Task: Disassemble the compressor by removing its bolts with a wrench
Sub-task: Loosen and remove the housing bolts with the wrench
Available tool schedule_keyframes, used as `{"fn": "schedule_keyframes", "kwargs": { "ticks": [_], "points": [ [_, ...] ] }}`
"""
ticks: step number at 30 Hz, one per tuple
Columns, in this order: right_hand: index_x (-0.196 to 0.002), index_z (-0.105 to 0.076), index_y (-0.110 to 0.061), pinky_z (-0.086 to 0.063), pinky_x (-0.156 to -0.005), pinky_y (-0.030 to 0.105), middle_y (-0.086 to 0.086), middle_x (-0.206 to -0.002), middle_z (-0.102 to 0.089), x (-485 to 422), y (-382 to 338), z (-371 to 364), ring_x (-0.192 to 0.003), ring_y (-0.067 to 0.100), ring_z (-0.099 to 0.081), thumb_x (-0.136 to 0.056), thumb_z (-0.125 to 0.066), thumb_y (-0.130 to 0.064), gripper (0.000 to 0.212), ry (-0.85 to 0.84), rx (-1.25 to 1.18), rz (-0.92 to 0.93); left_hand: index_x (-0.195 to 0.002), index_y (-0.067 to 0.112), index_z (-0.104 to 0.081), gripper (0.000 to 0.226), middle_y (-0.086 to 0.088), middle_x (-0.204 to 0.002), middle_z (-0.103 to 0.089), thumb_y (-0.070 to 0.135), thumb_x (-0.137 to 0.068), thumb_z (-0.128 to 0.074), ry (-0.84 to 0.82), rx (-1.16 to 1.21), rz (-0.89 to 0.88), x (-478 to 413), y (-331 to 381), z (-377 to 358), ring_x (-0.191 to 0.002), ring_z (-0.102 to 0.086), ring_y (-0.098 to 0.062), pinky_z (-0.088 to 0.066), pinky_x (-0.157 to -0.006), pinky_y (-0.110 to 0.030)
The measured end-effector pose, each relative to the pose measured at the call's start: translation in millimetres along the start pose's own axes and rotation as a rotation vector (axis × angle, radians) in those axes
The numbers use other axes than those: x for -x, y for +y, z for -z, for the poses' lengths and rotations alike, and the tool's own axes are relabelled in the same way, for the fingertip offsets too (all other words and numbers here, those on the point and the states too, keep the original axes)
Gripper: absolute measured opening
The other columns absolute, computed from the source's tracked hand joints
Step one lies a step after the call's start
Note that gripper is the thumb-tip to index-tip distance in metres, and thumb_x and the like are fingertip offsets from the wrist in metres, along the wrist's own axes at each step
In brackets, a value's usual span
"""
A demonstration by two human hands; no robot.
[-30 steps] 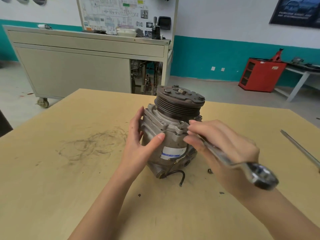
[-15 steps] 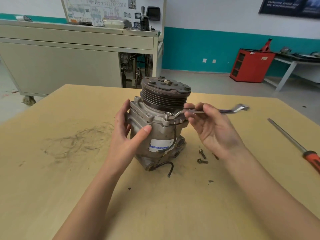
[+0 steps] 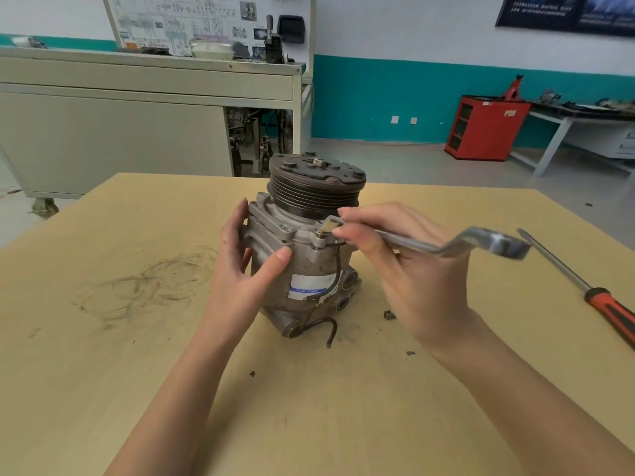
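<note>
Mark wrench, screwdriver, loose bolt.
wrench (image 3: 415, 244): head view, mid shaft.
screwdriver (image 3: 608, 309): head view, red handle.
loose bolt (image 3: 389, 315): head view, bolt head.

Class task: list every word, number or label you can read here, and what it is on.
Nothing can be read.
White-and-blue sticker on the grey metal compressor: blurred.
White diagram board on the back wall: print too small.
Dark wall poster: blurred.

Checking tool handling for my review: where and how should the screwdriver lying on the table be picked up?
Take the screwdriver by its orange-and-black handle, from above on the right side. It lies flat on the table, handle nearest the person, thin shaft pointing away.
</note>
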State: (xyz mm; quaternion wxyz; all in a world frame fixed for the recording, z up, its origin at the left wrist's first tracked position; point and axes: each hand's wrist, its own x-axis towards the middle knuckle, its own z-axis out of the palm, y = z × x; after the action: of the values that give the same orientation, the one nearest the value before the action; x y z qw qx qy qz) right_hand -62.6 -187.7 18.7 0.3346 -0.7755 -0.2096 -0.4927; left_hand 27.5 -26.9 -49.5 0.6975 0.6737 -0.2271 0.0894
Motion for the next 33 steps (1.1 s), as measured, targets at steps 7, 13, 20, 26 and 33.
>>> {"fn": "schedule_keyframes", "kwargs": {
  "ticks": [7,13,20,26,33],
  "points": [
    [-0.089,-0.069,0.002,-0.057,-0.074,0.031,0.014,-0.090,-0.071,14,8,-3,-0.083,0.022,-0.071,-0.090,-0.058,-0.014,0.019,0.006,-0.083,0.046,-0.142,0.047,-0.032,0.083,0.022,-0.148,-0.038,0.053,-0.068,-0.068,-0.009,0.002,-0.006,-1,-1,0,-0.132,-0.041,0.004,-0.036,-0.114,-0.041],
    [-0.079,-0.072,-0.008,-0.057,-0.068,0.023,0.015,-0.098,-0.071,-4,51,5,-0.083,0.024,-0.071,-0.094,-0.045,-0.011,0.030,-0.109,-1.137,-0.788,-0.138,0.053,-0.033,0.079,0.030,-0.143,-0.039,0.055,-0.067,-0.069,0.007,-0.002,0.003,-1,-3,0,-0.129,-0.041,0.009,-0.036,-0.114,-0.039],
    [-0.077,-0.070,-0.004,-0.056,-0.058,0.019,0.015,-0.086,-0.073,-22,47,5,-0.072,0.020,-0.072,-0.087,-0.050,-0.036,0.039,-0.021,-0.981,-0.820,-0.142,0.048,-0.033,0.084,0.026,-0.145,-0.040,0.054,-0.067,-0.069,0.002,0.015,0.011,0,-4,1,-0.131,-0.042,0.006,-0.035,-0.114,-0.041],
    [-0.092,-0.067,-0.003,-0.058,-0.056,0.036,0.010,-0.077,-0.071,-15,8,4,-0.068,0.021,-0.072,-0.091,-0.052,-0.024,0.026,0.069,-0.275,-0.133,-0.142,0.046,-0.033,0.085,0.023,-0.147,-0.039,0.053,-0.066,-0.069,0.005,0.015,0.006,0,-3,0,-0.132,-0.042,0.003,-0.035,-0.114,-0.040],
    [-0.077,-0.071,0.006,-0.053,-0.046,0.030,0.015,-0.078,-0.072,6,-7,-9,-0.061,0.022,-0.068,-0.093,-0.047,-0.032,0.047,0.045,0.285,0.305,-0.148,0.036,-0.031,0.086,0.019,-0.147,-0.040,0.043,-0.072,-0.072,0.006,-0.007,-0.006,0,-2,0,-0.131,-0.043,0.003,-0.037,-0.113,-0.037]
  ]
}}
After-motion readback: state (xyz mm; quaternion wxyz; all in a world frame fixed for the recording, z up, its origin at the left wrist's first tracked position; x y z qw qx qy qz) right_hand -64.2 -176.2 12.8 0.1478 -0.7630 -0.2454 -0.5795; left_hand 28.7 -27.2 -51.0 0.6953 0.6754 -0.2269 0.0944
